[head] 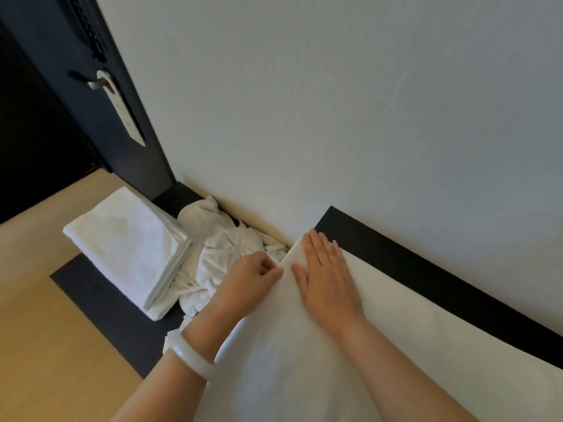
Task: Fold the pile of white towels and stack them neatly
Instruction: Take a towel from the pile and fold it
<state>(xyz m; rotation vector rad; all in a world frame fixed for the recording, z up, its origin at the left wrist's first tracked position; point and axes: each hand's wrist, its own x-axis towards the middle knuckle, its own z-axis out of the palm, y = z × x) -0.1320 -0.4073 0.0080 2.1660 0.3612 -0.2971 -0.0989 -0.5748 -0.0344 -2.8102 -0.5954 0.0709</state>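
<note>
The white towel I'm working on lies smooth and flat on the black surface. It runs from the near edge of my view up to a pointed corner that almost reaches the wall. Its cloth is plain and creaseless, with a straight long edge along the wall side and a strip of the black surface showing beyond it. My right hand lies flat on the towel near that far corner, fingers straight and close together, palm down. My left hand is curled at the towel's left edge, fingertips pinching the hem just beside my right thumb. A pale white bangle sits on my left wrist. Just left of my left hand lies the crumpled pile of unfolded towels, rumpled and twisted, reaching back to the wall. Touching that heap on its left is the folded stack, a neat white rectangle of several layers with squared edges. Light wood borders the black surface on the left. Farther back stands a dark door with a metal handle and a white hanger tag.
</note>
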